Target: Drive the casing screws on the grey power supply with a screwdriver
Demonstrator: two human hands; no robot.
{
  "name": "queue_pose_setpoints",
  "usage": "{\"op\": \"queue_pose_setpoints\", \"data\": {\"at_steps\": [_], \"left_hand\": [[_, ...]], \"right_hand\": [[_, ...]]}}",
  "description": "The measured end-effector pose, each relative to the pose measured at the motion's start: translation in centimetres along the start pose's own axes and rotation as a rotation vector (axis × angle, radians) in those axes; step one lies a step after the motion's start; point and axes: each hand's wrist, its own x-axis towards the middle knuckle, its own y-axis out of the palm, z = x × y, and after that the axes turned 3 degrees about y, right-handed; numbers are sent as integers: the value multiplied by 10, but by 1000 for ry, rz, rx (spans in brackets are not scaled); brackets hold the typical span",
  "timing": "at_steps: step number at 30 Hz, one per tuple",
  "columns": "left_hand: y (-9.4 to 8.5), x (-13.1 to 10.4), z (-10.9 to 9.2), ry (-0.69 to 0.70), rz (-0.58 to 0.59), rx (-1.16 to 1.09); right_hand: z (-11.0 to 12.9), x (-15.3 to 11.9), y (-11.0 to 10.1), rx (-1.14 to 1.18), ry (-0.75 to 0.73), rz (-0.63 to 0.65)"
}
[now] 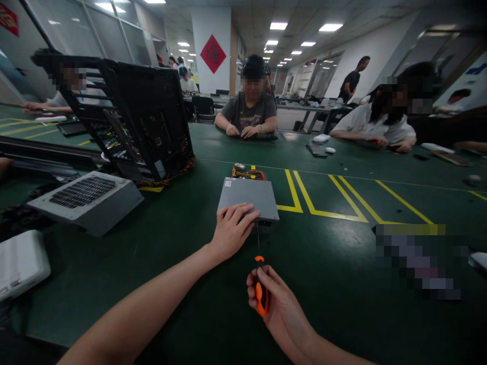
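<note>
Head view: the silver box (249,195) lies flat on the green table (323,274), straight ahead of the person, its near face turned toward them and a bundle of wires (251,174) behind it. The left hand (234,228) is the nearer one, its fingers loosely spread on the box's top by the near edge, wrapped around nothing. The right hand (279,296) lies nearer the person, grasping the screwdriver (262,294) by its orange and black handle. The box is ahead of this hand and slightly left. The screwdriver's long axis runs almost straight away from the body, roughly square to the near face, and its shaft reaches that face right beside the left hand. Whether the tip touches the box is too small to tell. Well to the left sit a second box (95,197) and a black case (152,116).
</note>
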Motion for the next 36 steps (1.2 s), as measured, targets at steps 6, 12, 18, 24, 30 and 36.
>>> {"op": "queue_pose_setpoints", "data": {"at_steps": [6,12,18,24,30,36], "left_hand": [[1,0,0,2,-17,-23],[1,0,1,6,-22,-27],[1,0,1,9,-11,-34],[0,0,2,11,-3,-28],[-1,0,2,21,8,-20],[1,0,2,17,5,-18]], "right_hand": [[0,4,-2,93,85,56],[4,8,-2,116,128,66],[2,8,-2,90,69,34],[3,8,-2,98,113,81],[6,8,1,111,172,111],[2,9,-3,58,86,66]]}}
